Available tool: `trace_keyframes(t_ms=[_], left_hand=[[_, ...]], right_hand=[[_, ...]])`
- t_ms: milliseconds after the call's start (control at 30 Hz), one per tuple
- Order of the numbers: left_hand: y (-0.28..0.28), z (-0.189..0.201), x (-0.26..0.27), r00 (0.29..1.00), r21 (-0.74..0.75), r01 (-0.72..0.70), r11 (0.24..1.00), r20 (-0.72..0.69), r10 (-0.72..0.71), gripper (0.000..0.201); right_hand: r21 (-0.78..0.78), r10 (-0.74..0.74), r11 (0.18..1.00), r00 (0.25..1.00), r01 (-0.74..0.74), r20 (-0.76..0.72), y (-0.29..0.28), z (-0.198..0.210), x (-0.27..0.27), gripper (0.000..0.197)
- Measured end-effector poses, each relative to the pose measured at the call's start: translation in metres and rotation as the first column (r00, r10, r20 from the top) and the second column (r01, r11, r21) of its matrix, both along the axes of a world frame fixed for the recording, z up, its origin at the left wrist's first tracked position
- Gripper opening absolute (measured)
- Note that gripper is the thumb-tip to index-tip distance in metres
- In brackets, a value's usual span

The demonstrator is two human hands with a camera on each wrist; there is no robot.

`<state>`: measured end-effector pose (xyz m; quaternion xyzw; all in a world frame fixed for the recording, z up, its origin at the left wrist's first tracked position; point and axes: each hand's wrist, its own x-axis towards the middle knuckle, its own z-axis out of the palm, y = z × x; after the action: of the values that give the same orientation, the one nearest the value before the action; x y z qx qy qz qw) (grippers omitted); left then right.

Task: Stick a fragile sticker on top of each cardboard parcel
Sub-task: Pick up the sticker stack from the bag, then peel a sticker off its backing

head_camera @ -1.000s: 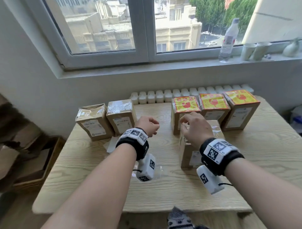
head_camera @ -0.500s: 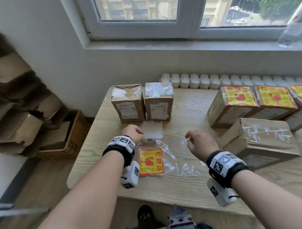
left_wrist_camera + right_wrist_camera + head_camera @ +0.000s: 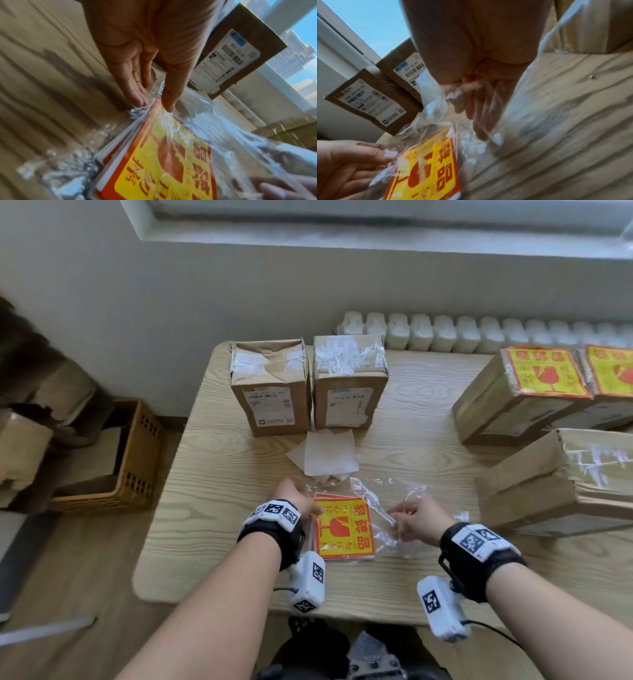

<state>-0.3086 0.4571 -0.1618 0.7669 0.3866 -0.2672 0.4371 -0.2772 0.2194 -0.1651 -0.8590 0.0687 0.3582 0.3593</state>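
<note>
A stack of yellow-and-red fragile stickers (image 3: 344,529) lies in a clear plastic bag (image 3: 387,501) near the table's front edge. My left hand (image 3: 297,497) pinches the stack's far left corner through the bag, thumb (image 3: 169,104) on top. My right hand (image 3: 401,518) pinches the loose plastic (image 3: 453,94) at the bag's right side. Two brown parcels (image 3: 270,392) (image 3: 349,385) stand at the back with taped, bare tops. A third bare parcel (image 3: 565,481) lies at the right. Behind it are two parcels with stickers on top (image 3: 541,374) (image 3: 613,369).
White backing papers (image 3: 325,455) lie between the bag and the two back parcels. A radiator (image 3: 445,333) runs behind the wooden table (image 3: 222,508). A wicker crate (image 3: 137,453) with cardboard sits on the floor to the left.
My right hand left the near parcel and came down to the plastic bag. My left hand moved onto the sticker stack's corner. The head view tilted down and left.
</note>
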Motion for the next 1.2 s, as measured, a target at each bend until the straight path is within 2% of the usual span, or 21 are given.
trace_keyframes(t_ms=[67,133,200,267,300,400,500,567,633,733,800,900,967,1067,1167,1200], left_hand=[[-0.002,0.001,0.002,1.0,-0.066,-0.026,0.998,-0.005,0.026,0.061],[-0.008,0.004,0.004,1.0,-0.086,0.01,0.996,-0.024,-0.012,0.051],[-0.012,0.004,0.006,0.994,-0.076,0.091,0.993,-0.051,-0.095,0.056],[-0.017,0.006,0.007,0.99,-0.084,0.119,0.989,-0.062,-0.124,0.069],[-0.019,0.007,0.008,0.99,-0.085,0.127,0.988,-0.054,-0.131,0.069],[-0.024,0.009,0.011,0.99,-0.103,0.138,0.985,-0.002,-0.139,0.041],[-0.031,0.015,0.013,0.993,-0.243,0.122,0.962,0.026,-0.119,0.017],[-0.034,0.021,0.013,0.991,-0.333,0.13,0.934,0.055,-0.118,0.018],[-0.034,0.024,0.013,0.991,-0.378,0.127,0.917,0.093,-0.099,0.019],[-0.032,0.028,0.017,0.993,-0.472,0.052,0.88,0.121,0.007,0.019],[-0.032,0.032,0.018,0.991,-0.51,-0.012,0.86,0.111,0.079,0.028],[-0.032,0.036,0.019,0.989,-0.516,-0.031,0.856,0.109,0.101,0.04],[-0.031,0.038,0.019,0.985,-0.53,-0.053,0.846,0.112,0.132,0.04],[-0.028,0.037,0.021,0.982,-0.526,-0.039,0.849,0.138,0.131,0.034],[-0.027,0.037,0.021,0.983,-0.513,-0.035,0.858,0.14,0.123,0.039],[-0.027,0.037,0.021,0.983,-0.504,-0.031,0.863,0.138,0.117,0.039]], right_hand=[[-0.02,-0.008,1.0,1.0,0.008,-0.008,0.004,-0.008,0.001,0.011],[-0.016,-0.015,1.0,1.0,0.015,-0.023,0.008,-0.01,0.0,0.01],[-0.008,-0.029,1.0,0.999,0.029,-0.039,0.008,-0.012,0.001,0.012],[0.023,-0.065,0.998,0.996,0.067,-0.059,0.007,-0.012,0.001,0.008],[0.038,-0.082,0.996,0.994,0.085,-0.079,0.006,-0.011,0.001,0.004],[0.034,-0.1,0.994,0.988,0.105,-0.116,0.002,-0.011,0.001,0.008],[0.027,-0.125,0.991,0.979,0.131,-0.158,0.0,-0.013,0.001,0.009],[0.01,-0.075,0.997,0.985,0.077,-0.153,-0.003,-0.013,0.004,0.008],[0.021,-0.058,0.998,0.991,0.061,-0.118,-0.006,-0.006,0.007,0.019],[-0.01,-0.015,1.0,0.998,0.015,-0.067,-0.01,0.008,0.012,0.036],[-0.016,-0.006,1.0,0.999,0.005,-0.051,-0.01,0.015,0.015,0.041],[0.015,-0.044,0.999,0.998,0.045,-0.047,-0.011,0.016,0.016,0.037],[0.014,-0.108,0.994,0.993,0.109,-0.044,-0.006,0.016,0.015,0.016],[0.05,-0.223,0.974,0.975,0.223,-0.008,-0.001,0.017,0.014,0.045],[0.103,-0.249,0.963,0.968,0.248,0.001,0.002,0.014,0.015,0.024],[0.101,-0.262,0.96,0.965,0.26,0.01,0.001,0.013,0.016,0.024]])
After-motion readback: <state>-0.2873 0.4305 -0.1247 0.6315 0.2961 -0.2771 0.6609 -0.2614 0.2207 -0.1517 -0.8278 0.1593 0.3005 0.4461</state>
